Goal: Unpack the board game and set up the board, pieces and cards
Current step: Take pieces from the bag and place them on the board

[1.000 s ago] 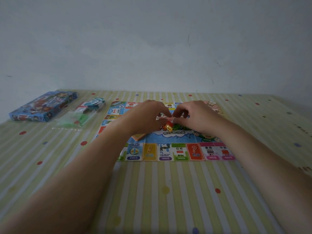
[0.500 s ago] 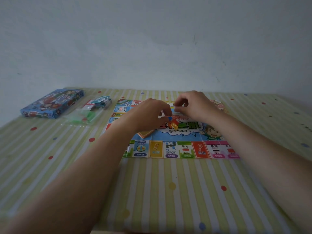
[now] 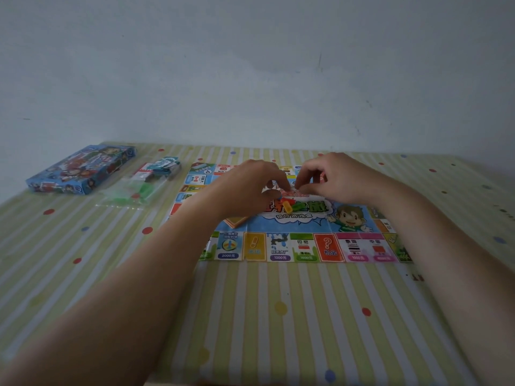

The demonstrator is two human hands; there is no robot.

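Small pieces (image 3: 287, 205), red + yellow w/ a bit of blue, are sitting bunched at the fingertips of the L hand (image 3: 250, 188), just above the middle of the board (image 3: 306, 246). L hand is curling its fingers round them, gripping. R hand (image 3: 334, 179) is hovering just beside it, thumb + forefinger pinching together close to the L fingertips; can't tell if anything is btwn them, too small. Board is lying flat and unfolded on the striped, dotted tablecloth (image 3: 250, 316), near edge facing the person. An orange patch (image 3: 237, 220) is peeking out under the L hand; can't tell if it's a card or print. Left of the board, a clear bag (image 3: 131, 190) w/ green bits is lying just beside a teal card stack (image 3: 167, 167). Further left, the blue box (image 3: 83, 169) is lying flat near the wall (image 3: 250, 79).
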